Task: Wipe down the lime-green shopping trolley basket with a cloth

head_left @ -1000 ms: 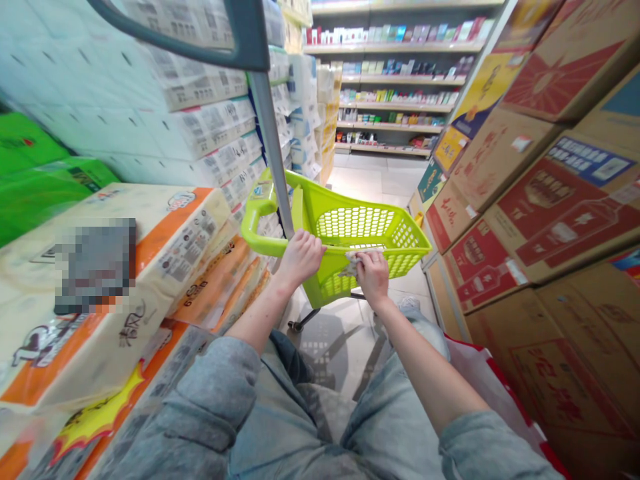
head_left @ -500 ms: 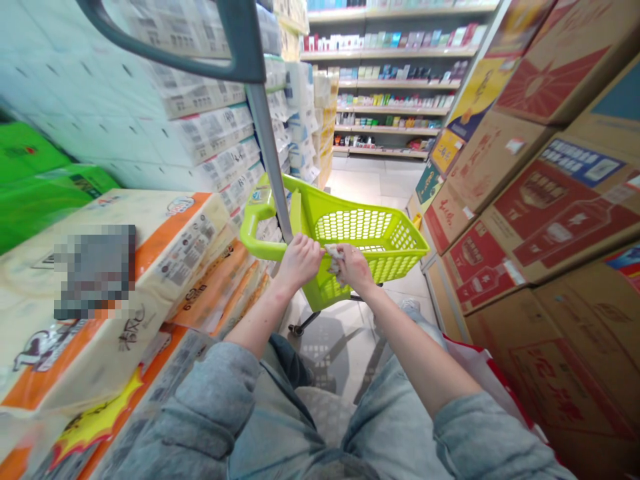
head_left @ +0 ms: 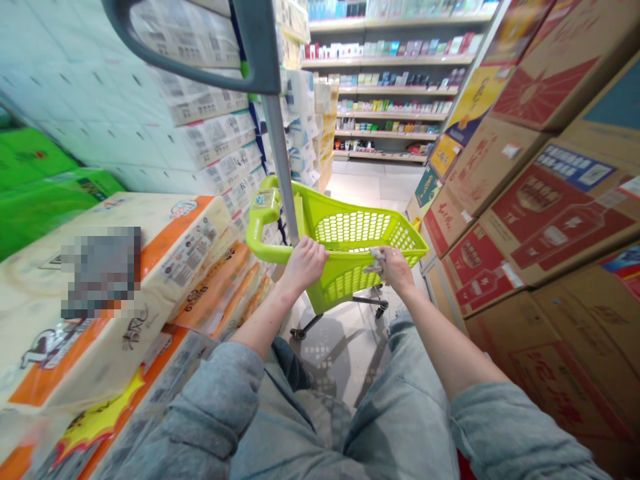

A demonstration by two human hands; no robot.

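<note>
The left hand (head_left: 306,261) is gripping the green basket (head_left: 350,253) rim. Just beside it, the right hand (head_left: 395,265) is squeezing a cloth (head_left: 376,261) against that rim.

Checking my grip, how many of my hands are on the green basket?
2: left hand on the basket rim by the pole; right hand further right, holding a cloth.

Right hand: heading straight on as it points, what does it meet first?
The right hand would probably meet the green basket, at its near rim, past the cloth it holds; depth unclear.
</note>
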